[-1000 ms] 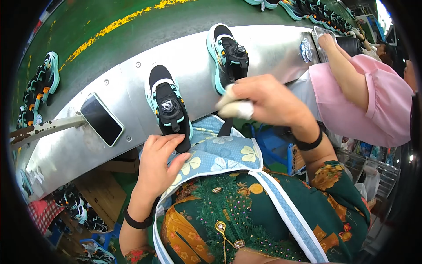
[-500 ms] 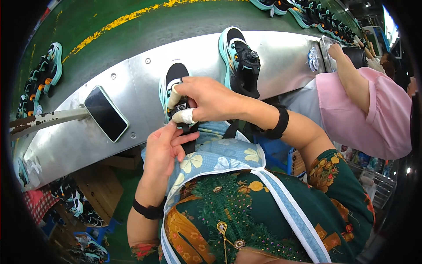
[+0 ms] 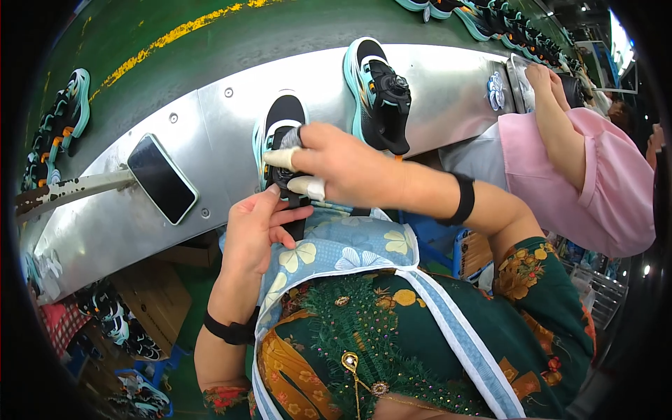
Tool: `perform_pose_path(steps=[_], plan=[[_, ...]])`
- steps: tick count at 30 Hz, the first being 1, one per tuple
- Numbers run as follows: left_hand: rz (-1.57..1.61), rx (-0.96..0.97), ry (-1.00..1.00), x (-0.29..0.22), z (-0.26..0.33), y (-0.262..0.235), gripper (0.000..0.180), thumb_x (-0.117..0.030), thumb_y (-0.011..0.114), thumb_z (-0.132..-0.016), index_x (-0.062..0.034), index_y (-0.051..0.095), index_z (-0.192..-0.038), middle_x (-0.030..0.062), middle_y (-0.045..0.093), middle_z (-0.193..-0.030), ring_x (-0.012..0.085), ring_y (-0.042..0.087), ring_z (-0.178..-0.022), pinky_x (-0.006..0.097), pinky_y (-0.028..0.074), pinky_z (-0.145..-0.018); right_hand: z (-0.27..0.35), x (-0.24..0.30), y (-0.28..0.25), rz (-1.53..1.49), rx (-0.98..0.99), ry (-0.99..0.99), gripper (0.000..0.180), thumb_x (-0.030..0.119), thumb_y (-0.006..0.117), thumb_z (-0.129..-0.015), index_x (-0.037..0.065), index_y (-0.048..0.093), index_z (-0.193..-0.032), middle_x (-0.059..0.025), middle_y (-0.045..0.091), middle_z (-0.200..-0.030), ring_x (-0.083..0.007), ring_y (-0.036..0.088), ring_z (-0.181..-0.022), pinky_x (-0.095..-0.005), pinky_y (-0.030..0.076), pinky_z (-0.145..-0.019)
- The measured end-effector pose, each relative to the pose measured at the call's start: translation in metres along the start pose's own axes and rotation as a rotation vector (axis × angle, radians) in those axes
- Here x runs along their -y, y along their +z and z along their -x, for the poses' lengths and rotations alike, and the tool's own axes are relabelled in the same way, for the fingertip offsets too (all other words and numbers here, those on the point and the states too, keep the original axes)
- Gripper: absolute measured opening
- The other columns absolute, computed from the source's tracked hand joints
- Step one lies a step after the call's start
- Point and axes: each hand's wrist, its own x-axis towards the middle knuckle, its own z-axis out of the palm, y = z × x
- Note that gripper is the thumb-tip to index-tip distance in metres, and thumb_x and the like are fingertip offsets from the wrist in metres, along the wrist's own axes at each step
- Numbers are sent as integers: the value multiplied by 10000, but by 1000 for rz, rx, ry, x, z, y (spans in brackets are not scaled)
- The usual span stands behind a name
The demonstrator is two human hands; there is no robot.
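A black, white and mint sneaker [image 3: 285, 108] lies on the metal bench in front of me, toe pointing away. My right hand [image 3: 343, 164], with pale covers on some fingertips, is curled over the shoe's upper, gripping about the black dial on its tongue. The fingers hide most of that dial. My left hand [image 3: 252, 227] pinches the black heel end of the shoe with thumb and forefinger, the other fingers loosely stretched beneath. To the right stands a matching sneaker [image 3: 378, 94], its black dial and open collar showing, touched by neither hand.
A phone [image 3: 163, 178] lies on the bench [image 3: 224, 119] at left, beside a chipped metal bar [image 3: 84, 186]. Rows of sneakers [image 3: 70, 115] stand beyond the bench. A co-worker in a pink top [image 3: 553, 175] sits at right. Boxes [image 3: 154, 304] lie below.
My right hand has shifted its fingers over the shoe's dial and is slightly blurred. The left hand stays at the heel. The whole view has moved a little.
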Motion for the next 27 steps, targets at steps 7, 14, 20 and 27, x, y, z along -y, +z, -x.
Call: perform_pose_path(steps=[7,14,20,27], plan=[[-8,47,-18,1,-1,11,350,-240,482,-997,89,584,-1057,157,634,-996,260,695,-901,268,521,-466,31,4,18,244,-154,-46,590,55,615,-775,-5,497,-1350,-184,592,-1085,-337,560,-1048,-469,410,-975],[-1523,-157,980,8,44,17,630,-68,730,-697,-107,561,-1302,127,568,-1184,324,526,-1111,447,351,-967,64,-41,-111,-245,-423,375,344,163,630,-917,70,612,-1248,-77,651,-930,-155,604,-859,-299,488,-761],[-1533,-54,1160,-13,2,35,525,11,566,-764,-173,638,-1251,41,599,-917,224,555,-983,439,345,-889,102,-111,-73,-569,-503,998,407,234,489,-1011,99,473,-1395,-34,572,-1190,-140,552,-1077,-319,533,-842],[-1713,17,1133,-36,-25,121,370,-124,675,-740,-193,651,-1102,72,563,-835,242,577,-841,446,350,-848,66,-57,-113,-355,-158,708,412,228,481,-1010,76,482,-1392,-56,584,-1109,-117,552,-1023,-277,516,-824]])
